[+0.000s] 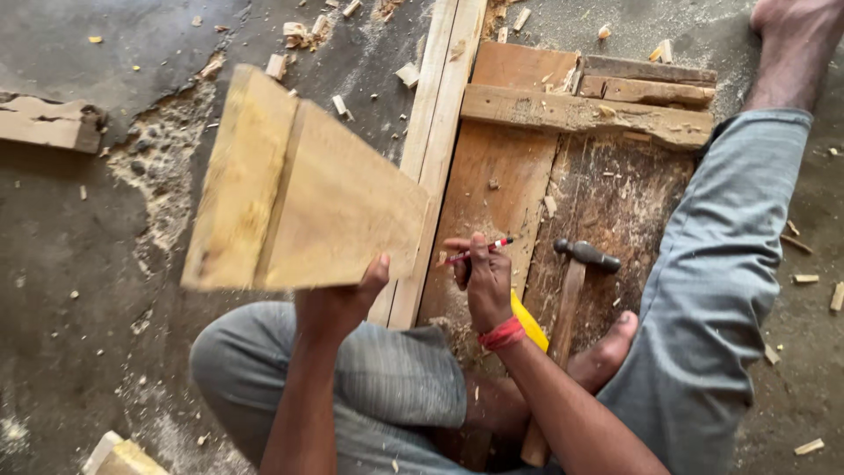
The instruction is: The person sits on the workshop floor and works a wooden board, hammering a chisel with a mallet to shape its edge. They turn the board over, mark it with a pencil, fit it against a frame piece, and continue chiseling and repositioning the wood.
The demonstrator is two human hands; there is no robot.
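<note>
My left hand (341,299) grips the near edge of a pale wooden piece (299,193), two boards joined at an angle, and holds it raised and tilted above the floor. My right hand (485,280) is closed around a red pencil (479,251) whose tip points left, above a brown wooden board (492,176). A red band sits on that wrist. A hammer (571,299) with a dark head and wooden handle lies on the board just right of my right hand. Something yellow (530,321) shows behind my right wrist.
Long pale wooden strips (440,114) run along the board's left side. A rough plank (580,114) crosses the board's far end. Wood chips and sawdust litter the grey concrete floor (79,264). A wood block (48,123) lies at left. My grey-trousered legs frame the board.
</note>
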